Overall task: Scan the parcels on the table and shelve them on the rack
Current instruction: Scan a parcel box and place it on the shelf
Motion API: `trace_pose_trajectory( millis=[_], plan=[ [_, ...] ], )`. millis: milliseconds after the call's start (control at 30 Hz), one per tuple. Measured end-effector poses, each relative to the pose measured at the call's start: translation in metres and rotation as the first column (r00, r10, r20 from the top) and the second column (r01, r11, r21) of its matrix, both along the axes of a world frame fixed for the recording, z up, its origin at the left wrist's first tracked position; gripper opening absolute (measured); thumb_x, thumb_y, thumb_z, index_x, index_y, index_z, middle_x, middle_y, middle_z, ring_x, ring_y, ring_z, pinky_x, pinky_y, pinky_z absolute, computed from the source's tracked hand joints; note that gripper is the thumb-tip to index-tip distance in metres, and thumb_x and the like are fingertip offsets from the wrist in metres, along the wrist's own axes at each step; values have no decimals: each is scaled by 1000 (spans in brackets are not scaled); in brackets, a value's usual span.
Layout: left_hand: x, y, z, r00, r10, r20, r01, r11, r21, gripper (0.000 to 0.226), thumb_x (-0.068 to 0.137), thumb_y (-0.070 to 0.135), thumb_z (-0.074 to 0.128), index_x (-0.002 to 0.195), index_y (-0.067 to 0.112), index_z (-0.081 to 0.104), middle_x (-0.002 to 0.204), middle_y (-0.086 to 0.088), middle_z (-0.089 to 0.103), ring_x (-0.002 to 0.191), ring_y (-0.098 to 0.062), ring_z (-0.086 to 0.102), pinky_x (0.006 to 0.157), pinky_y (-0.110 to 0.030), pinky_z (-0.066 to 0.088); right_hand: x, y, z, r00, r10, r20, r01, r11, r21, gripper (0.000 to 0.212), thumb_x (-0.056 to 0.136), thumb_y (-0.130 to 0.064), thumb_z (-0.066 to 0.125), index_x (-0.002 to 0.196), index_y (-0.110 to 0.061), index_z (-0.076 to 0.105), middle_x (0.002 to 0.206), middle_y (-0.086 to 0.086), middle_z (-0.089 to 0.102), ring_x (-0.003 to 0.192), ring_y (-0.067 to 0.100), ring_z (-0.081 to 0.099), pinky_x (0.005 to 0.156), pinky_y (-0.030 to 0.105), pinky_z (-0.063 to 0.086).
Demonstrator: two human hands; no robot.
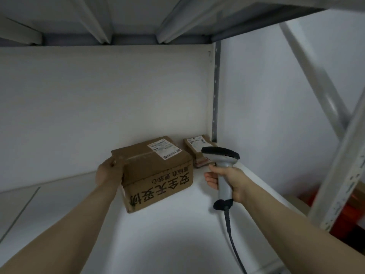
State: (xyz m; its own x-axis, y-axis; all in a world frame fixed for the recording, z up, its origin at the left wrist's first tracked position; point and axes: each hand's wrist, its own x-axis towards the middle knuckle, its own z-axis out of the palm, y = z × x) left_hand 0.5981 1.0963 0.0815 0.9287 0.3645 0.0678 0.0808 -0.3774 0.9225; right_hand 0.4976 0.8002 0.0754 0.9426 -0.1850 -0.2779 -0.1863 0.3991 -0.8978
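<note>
The cardboard parcel (156, 173) sits mid-shelf (167, 234); the left hand (108, 173) grips its nine-o'clock side, the right hand (227, 181) wraps the scanner (222, 169) at three o'clock. It seems stiff and light, best held by opposite sides.

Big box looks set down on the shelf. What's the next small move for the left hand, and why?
Probably release and withdraw the left hand: the cardboard box appears to rest flat on the shelf, beside the smaller parcel, while the right hand holds the scanner.
</note>
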Motion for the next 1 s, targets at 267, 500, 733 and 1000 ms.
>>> trace_pose_trajectory(
  millis=[267,500,733,1000],
  plan=[
    [-2,-14,7,858,-349,-377,505,437,744,109,62,63,75,151,32,22,154,-8,26,140,-34,19,114,-44,25,-3,12,5,1000,-20,-19,20,1000,-16,7,86,-7,67,87,-2,63,66,13,70,54,18,66,54,26,58],
    [10,-9,-3,853,-465,-235,492,569,659,96,72,44,80,151,26,29,148,-12,16,138,-31,23,115,-34,27,-13,10,7,997,-75,5,75,997,-28,14,83,-8,72,92,0,64,73,16,71,60,21,67,57,28,59],
    [32,-12,-7,821,-532,-207,494,481,724,85,79,33,76,150,24,30,152,-11,24,140,-28,25,114,-40,29,-24,5,1,990,-138,-19,138,990,-21,15,83,-7,71,93,0,64,78,18,71,64,23,66,62,31,59],
    [25,-32,-12,907,-377,-189,329,353,876,72,91,48,53,152,37,17,158,-6,18,146,-28,4,119,-49,7,-41,3,2,983,-181,-29,179,983,-39,20,83,-8,72,99,2,63,82,19,70,66,23,65,62,30,59]
  ],
)
